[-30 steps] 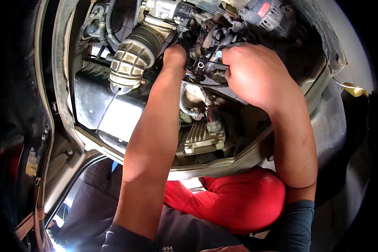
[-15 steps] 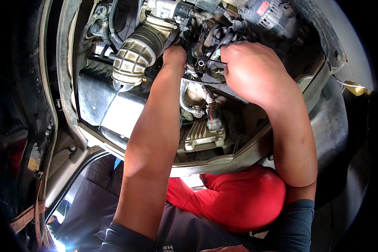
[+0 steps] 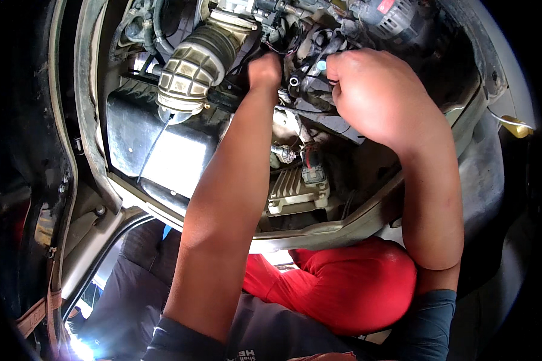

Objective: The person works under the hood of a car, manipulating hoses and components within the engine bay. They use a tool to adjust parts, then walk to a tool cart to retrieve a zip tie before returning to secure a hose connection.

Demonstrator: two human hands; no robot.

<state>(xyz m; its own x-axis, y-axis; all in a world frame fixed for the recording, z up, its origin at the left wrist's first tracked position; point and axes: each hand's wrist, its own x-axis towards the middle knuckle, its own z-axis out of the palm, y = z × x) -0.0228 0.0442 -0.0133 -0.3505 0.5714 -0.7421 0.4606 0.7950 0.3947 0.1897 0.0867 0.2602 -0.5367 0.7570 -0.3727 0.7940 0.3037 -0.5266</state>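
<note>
While both hands, left hand (image 3: 265, 67) and right hand (image 3: 367, 90), clench among tangled black hoses (image 3: 304, 66), the ribbed rubber duct (image 3: 196, 66) lies beside.

Bare forearms, dark blue rolled sleeves (image 3: 430, 322)

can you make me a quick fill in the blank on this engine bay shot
1. Both hands reach into a car's ____ bay.
2. The ribbed intake hose lies to the ____ of the left hand.
3. The cloth below the bay's edge is ____.
4. The right hand is closed around dark ____.

Missing: engine; left; red; hoses
</note>
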